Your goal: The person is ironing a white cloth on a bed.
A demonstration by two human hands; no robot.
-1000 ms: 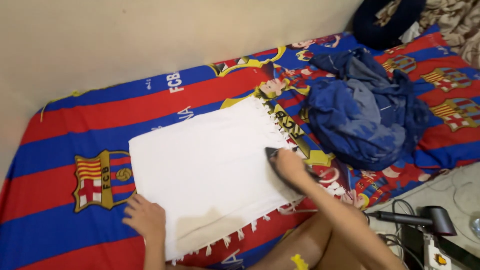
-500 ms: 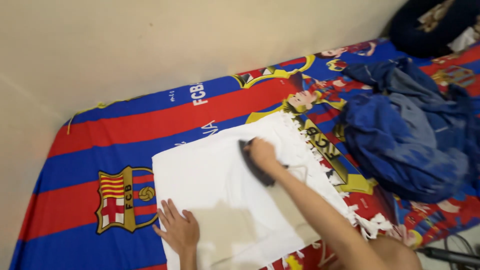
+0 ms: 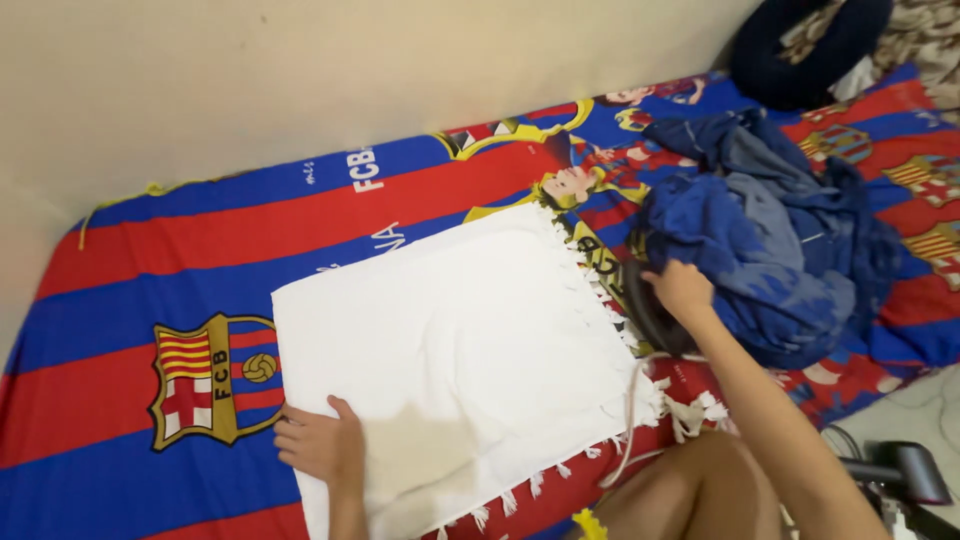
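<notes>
On the striped bedsheet [image 3: 130, 230] the white fringed cloth [image 3: 460, 350] lies flat. Left hand [image 3: 315, 447], fingers together, presses its near corner; right hand [image 3: 682, 290] grips the dark iron [image 3: 650, 318] just off the fringe, beside the blue clothes [image 3: 770, 250]. Best keep that corner pinned and the cord [image 3: 628, 420] off the cloth.

Most of the white fringed cloth [image 3: 460, 350] is open flat surface, easy to sweep a hand across. Left hand [image 3: 318, 447] pins the near left corner. Right hand [image 3: 682, 291] and the dark iron [image 3: 655, 318] sit just off the right fringe, and the crumpled blue clothes pile [image 3: 775, 255] crowds right behind them. The striped bedsheet [image 3: 130, 270] on the left is wide open up to the wall [image 3: 300, 80].
</notes>
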